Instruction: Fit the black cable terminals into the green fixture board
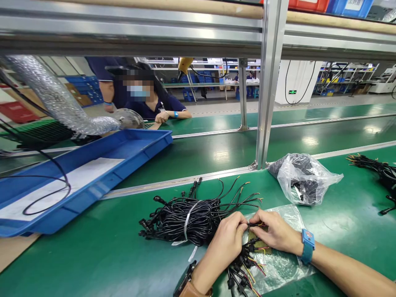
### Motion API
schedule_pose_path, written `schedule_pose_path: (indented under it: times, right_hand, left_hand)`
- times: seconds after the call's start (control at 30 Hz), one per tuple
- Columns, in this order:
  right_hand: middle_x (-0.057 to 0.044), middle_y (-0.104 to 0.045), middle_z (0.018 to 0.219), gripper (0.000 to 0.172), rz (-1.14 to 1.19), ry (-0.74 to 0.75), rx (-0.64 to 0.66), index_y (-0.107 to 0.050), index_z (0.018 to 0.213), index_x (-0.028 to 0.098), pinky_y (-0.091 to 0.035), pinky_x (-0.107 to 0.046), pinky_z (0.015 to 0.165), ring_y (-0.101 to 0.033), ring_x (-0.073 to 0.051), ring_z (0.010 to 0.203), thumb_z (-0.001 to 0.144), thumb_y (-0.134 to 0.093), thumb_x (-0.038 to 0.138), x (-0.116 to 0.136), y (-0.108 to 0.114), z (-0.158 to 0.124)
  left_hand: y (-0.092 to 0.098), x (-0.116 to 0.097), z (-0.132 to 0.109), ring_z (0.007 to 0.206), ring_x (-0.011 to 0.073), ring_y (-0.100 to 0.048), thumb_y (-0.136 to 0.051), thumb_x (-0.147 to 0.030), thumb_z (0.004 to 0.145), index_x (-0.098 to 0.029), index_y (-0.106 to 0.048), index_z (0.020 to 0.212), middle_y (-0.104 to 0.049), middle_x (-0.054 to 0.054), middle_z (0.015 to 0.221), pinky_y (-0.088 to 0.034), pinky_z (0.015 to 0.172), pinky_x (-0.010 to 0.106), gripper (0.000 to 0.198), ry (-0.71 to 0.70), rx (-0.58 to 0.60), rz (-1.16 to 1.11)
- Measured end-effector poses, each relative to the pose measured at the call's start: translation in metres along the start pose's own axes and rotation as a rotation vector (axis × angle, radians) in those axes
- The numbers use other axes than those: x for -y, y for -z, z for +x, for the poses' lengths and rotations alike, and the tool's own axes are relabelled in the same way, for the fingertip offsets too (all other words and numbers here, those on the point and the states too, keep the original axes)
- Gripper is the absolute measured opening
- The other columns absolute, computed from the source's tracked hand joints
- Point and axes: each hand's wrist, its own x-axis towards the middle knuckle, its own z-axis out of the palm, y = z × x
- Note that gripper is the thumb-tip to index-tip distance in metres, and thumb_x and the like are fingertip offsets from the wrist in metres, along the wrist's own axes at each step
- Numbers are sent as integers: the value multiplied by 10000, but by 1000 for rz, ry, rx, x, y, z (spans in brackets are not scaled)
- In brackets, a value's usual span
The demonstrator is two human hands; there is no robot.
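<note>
My left hand and my right hand meet over a clear plastic bag, fingertips almost touching. Both are closed in a pinch on a thin black cable with coloured wire ends; its far parts are hidden by my fingers. Below them on the bag lie several short black cables with connectors and red and yellow wire ends. A small brownish-yellow piece shows beneath my right hand. Left of my hands rests a thick bundle of black cables, bound with a white tie.
A bag of dark parts stands behind my right hand; more black cables lie at far right. A blue tray with paper sits left. A metal post rises at the table's back. Across the line sits a masked co-worker.
</note>
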Motion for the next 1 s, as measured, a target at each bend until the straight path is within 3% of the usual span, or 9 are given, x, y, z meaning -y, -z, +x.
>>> schedule_pose_path:
  times: [0.5,0.6,0.7,0.77,0.83,0.93,1.0]
  right_hand:
    - [-29,-713,801,90,10,48,7,-652,933,187,-462,-252,632,-644,-163,697,961,-571,215,-1,-9,2]
    - [-55,-737,903,160,-36,58,42,-666,1051,187,-502,-273,695,-668,-182,781,961,-635,316,7,9,6]
    - [-63,-719,862,263,-128,60,-87,-671,989,171,-497,-281,678,-647,-185,744,969,-627,429,11,48,10]
    - [-29,-634,658,401,-305,-10,-200,-618,740,181,-420,-275,588,-566,-157,587,1047,-455,380,7,80,12]
    - [-6,-537,530,497,-571,-173,-179,-536,598,195,-338,-288,542,-491,-146,494,1056,-402,337,-3,109,12]
    - [-60,-641,647,402,-945,-521,-15,-611,650,172,-349,-303,588,-615,-196,618,1022,-480,250,-20,130,10]
    - [-113,-705,845,242,-1036,-634,42,-679,786,144,-386,-303,639,-685,-241,781,984,-545,186,-29,129,9]
  left_hand:
    - [-7,4,0,621,164,-519,-408,-148,889,-221,-427,701,-551,2,655,-339,599,260,202,-15,-49,57]
    - [-6,3,2,635,166,-537,-413,-168,918,-215,-466,717,-574,6,672,-362,611,262,213,-33,-58,42]
    - [0,-1,2,659,172,-566,-423,-190,945,-213,-501,744,-607,17,704,-395,629,267,217,-40,-82,28]
    - [8,-7,0,685,178,-584,-418,-190,954,-213,-514,770,-628,29,745,-417,644,274,208,-60,-81,51]
    - [18,-13,-5,739,194,-603,-406,-175,952,-211,-534,803,-645,46,800,-438,684,292,200,-126,-53,132]
    - [26,-18,-10,694,204,-594,-403,-155,946,-216,-527,717,-623,43,724,-422,663,315,267,-230,40,333]
    - [23,-17,-10,590,198,-570,-399,-148,953,-222,-518,670,-579,26,625,-389,591,323,315,-222,49,448]
